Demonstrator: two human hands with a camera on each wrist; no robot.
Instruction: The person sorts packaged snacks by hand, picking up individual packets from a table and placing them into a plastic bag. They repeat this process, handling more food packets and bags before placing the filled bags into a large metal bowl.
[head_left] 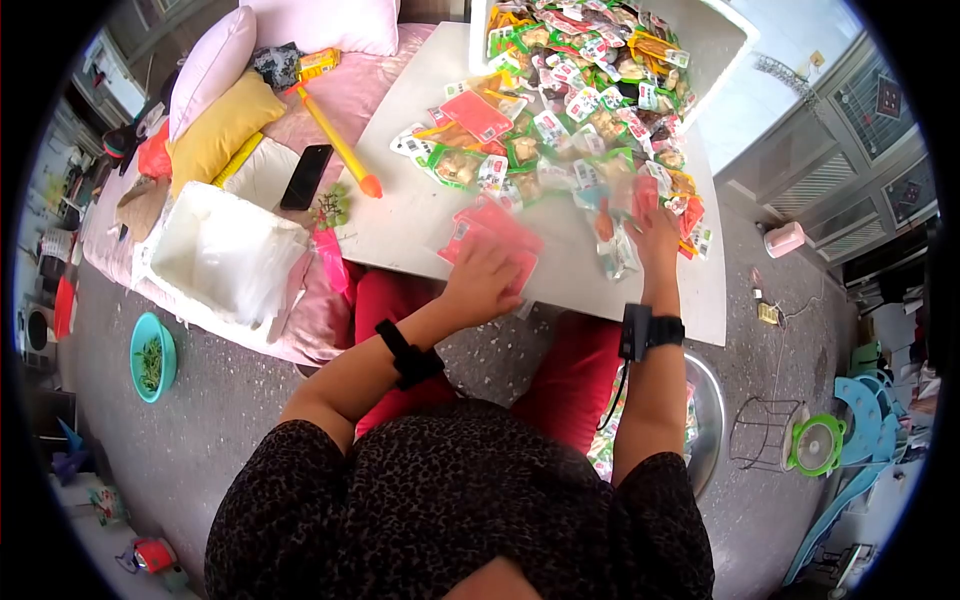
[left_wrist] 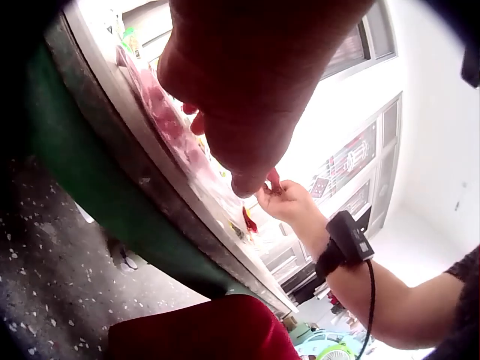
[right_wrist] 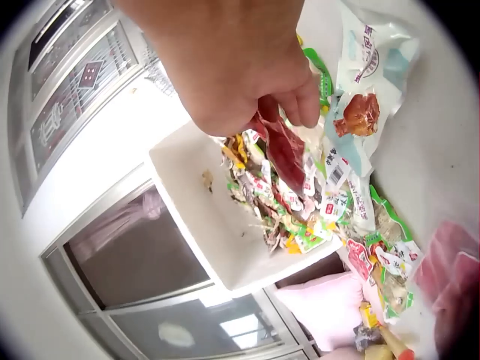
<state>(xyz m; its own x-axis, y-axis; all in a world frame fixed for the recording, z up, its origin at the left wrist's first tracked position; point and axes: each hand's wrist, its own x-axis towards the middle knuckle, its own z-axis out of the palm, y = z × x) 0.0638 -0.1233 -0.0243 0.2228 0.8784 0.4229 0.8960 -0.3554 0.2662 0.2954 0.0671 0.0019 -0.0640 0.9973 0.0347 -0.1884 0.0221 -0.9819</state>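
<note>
In the head view, my left hand (head_left: pixel 483 278) rests on pink plastic packets (head_left: pixel 510 232) at the table's near edge. Those packets (right_wrist: pixel 448 262) look crumpled in the right wrist view. My right hand (head_left: pixel 655 235) reaches over the right side of the table. Its fingers pinch a dark red packet (right_wrist: pixel 283 150), shown best in the right wrist view. Close by lies a clear pouch (right_wrist: pixel 356 116) with a brown piece of food inside. A large pile of small food packets (head_left: pixel 600 75) spills from a white foam box (head_left: pixel 725 65) onto the table.
A white table (head_left: pixel 390 225) stands before me. Left of it, a bed holds a foam box (head_left: pixel 175 235) with a plastic liner, a phone (head_left: pixel 306 177) and cushions. A yellow-orange tube (head_left: pixel 335 140) lies at the table's left edge. A metal basin (head_left: pixel 708 420) sits beside my right leg.
</note>
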